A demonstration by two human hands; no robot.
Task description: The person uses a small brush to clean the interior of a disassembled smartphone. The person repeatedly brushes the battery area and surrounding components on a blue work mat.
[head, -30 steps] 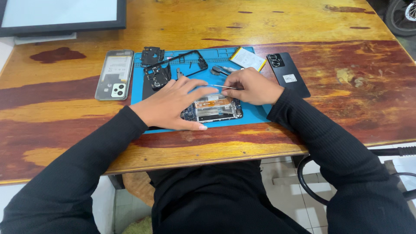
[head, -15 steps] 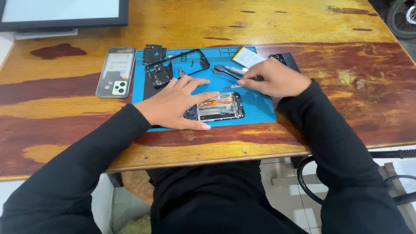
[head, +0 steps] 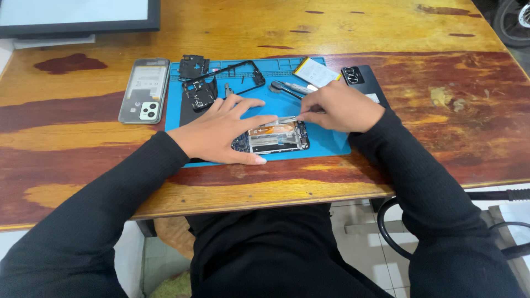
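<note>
Opened phone point(head: 274, 137): it lies face down near the front edge of the blue mat point(head: 331, 140), its back off and the inner boards bare, right under my two hands.
Left hand point(head: 221, 129): I lay it flat across the phone's left end, palm down and fingers spread, thumb along the near edge, pinning the body to the mat.
Right hand point(head: 342, 107): it comes in from the right, wrist low, fingers curled and pinched on a thin metal tool point(head: 287, 119) whose tip lies over the phone's top edge.
Grip: left open and pressing, right narrow and closed on the tool.
Mat: a black frame point(head: 232, 77), small black covers point(head: 199, 94), a metal tool point(head: 290, 87) and a white battery point(head: 316, 72) lie along its far half.
Table point(head: 83, 143): a grey back cover point(head: 144, 90) sits left of the mat, a dark phone point(head: 361, 80) at its right corner.
</note>
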